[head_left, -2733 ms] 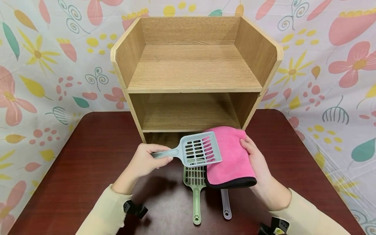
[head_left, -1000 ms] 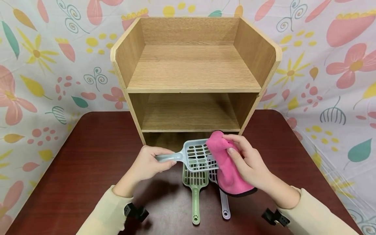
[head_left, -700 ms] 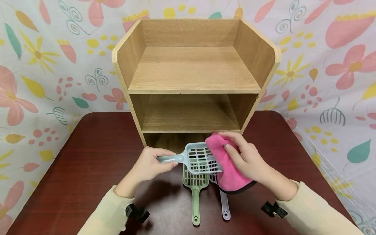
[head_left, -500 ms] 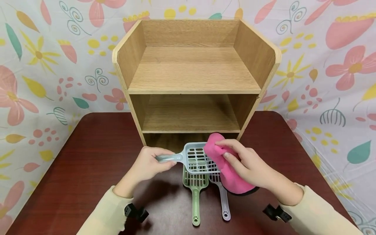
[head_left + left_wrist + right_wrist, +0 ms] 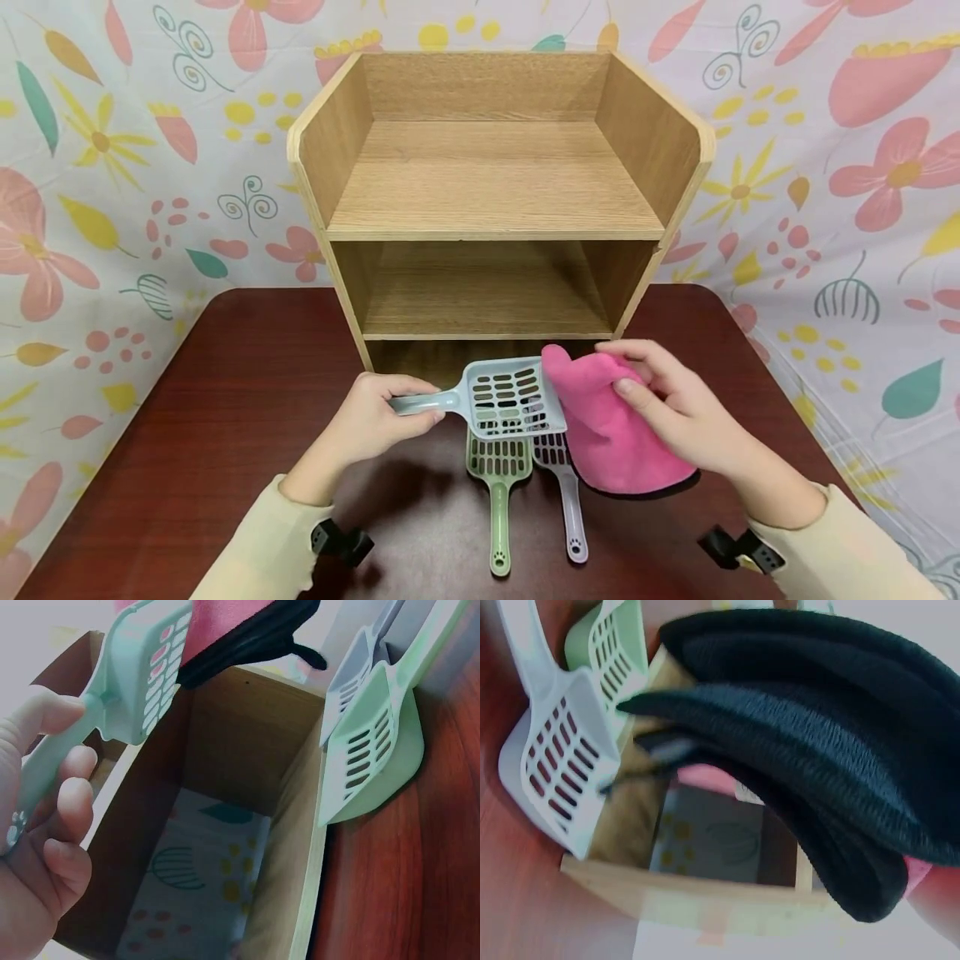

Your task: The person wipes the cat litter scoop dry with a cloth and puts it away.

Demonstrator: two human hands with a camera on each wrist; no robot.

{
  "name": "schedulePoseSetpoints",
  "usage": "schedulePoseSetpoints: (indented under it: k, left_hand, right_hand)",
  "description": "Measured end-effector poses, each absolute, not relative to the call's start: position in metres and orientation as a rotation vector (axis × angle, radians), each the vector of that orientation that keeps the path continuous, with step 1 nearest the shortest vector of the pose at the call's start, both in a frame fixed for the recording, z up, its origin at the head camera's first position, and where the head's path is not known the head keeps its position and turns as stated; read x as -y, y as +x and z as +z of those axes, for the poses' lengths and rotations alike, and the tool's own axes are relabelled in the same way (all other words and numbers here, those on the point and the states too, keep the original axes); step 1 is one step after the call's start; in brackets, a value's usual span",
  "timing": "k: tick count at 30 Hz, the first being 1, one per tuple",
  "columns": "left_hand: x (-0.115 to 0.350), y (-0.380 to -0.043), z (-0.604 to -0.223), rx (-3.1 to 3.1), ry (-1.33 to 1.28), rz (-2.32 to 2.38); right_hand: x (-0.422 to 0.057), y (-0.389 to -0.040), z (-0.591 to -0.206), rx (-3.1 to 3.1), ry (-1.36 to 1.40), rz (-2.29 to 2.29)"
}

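Observation:
My left hand (image 5: 382, 417) grips the handle of a light blue slotted litter scoop (image 5: 459, 400), held over the table with its basin toward the right. In the left wrist view, thumb and fingers curl round that scoop (image 5: 131, 682). A pink cloth with black edging (image 5: 626, 437) hangs from my right hand (image 5: 686, 417), pinched between thumb and fingers. Its left edge lies close by the scoop's right rim; whether they touch, I cannot tell. Black edging (image 5: 780, 735) fills much of the right wrist view. Below lie a green scoop (image 5: 500, 521) and a lavender scoop (image 5: 573, 517), handles toward me.
A wooden shelf unit (image 5: 495, 179) stands at the back of the dark red-brown table (image 5: 247, 400), just beyond the scoops. Behind it hangs a patterned curtain (image 5: 772, 192) with flowers and leaves. Black cameras are strapped at both wrists.
The cloth, earlier spread behind the scoop and then bunched over its right edge, has moved right with my right hand and hangs looser. The blue scoop stays nearly in place.

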State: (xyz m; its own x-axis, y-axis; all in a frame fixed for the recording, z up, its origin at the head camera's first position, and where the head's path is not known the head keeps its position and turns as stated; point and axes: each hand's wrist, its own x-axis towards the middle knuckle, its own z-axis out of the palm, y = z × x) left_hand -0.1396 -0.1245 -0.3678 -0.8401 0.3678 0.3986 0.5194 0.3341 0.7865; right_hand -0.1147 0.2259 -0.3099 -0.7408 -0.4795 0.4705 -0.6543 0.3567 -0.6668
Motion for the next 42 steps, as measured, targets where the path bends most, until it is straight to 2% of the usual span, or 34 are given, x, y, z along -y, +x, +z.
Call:
schedulePoseSetpoints:
  k: [7, 17, 26, 42]
  left_hand:
    - [0.134, -0.138, -0.36, 2.499, -0.828, -1.471]
    - [0.146, -0.139, -0.347, 2.581, -0.8, -1.486]
    - [0.154, -0.136, -0.335, 2.571, -0.789, -1.485]
    - [0.166, -0.122, -0.299, 2.295, -0.907, -1.361]
  right_hand:
    - [-0.248, -0.12, -0.306, 2.328, 0.944, 1.637]
    - [-0.271, -0.117, -0.303, 2.492, 0.785, 1.573]
    - [-0.284, -0.115, -0.31, 2.532, 0.658, 1.702]
    - [-0.3, -0.108, -0.325, 2.656, 0.442, 1.187]
